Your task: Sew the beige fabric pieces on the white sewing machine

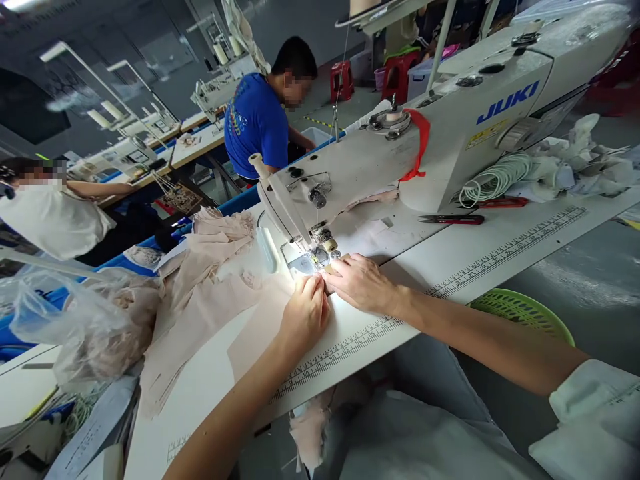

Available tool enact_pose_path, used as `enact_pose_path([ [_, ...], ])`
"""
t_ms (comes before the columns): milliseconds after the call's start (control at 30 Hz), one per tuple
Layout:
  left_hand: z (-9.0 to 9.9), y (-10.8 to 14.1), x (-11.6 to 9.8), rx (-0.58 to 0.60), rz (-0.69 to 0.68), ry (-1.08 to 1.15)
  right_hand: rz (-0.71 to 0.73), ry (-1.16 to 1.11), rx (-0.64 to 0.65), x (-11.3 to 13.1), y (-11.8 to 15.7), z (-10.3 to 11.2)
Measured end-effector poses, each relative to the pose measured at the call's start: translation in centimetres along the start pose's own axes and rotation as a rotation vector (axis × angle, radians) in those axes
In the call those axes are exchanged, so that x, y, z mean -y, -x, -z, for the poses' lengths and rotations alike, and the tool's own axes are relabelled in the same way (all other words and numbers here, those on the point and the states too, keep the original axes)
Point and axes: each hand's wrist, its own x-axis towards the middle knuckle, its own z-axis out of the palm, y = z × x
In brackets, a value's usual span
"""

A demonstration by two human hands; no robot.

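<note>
Close in front of the presser foot (319, 256) of a white sewing machine (360, 160), my two hands meet. Fingers pinched together, my left hand (304, 312) grips the edge of a beige fabric piece (255, 330) that spreads to the left over the table. My right hand (364, 283) is just beside it, its fingers bent and closed on the fabric at the right of the foot. The fingertips hide most of the fabric edge. A lamp lights the needle plate (303, 264).
Beige fabric pieces (200, 293) lie heaped at left, beside a plastic bag (100, 327). Thread snips (453, 219) and coiled cord (495, 177) lie right of the machine. A ruler strip (350, 337) runs along the front edge. A green basket (525, 313) stands below; two people sit beyond.
</note>
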Motion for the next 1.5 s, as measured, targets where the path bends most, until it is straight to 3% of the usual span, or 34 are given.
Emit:
enact_pose_path([
  [367,-0.8,-0.9,3.1,0.017,0.003,-0.011,-0.124,0.008,-0.036,-1.5,-0.4,-0.3],
  [700,-0.8,-1.3,3.1,0.040,-0.030,-0.081,-0.146,-0.043,-0.040,-1.6,-0.1,-0.5],
  [1000,-0.9,-1.4,3.4,0.052,-0.057,-0.076,-0.479,-0.374,-0.027,-3.1,-3.4,0.0],
  [1233,-1.0,-1.5,3.6,0.070,-0.032,-0.030,-0.447,-0.354,-0.114,-3.2,-2.6,-0.7],
  [1500,-1.5,-1.8,3.8,0.073,0.036,-0.014,-0.489,-0.308,-0.076,-3.4,-3.7,-1.5],
])
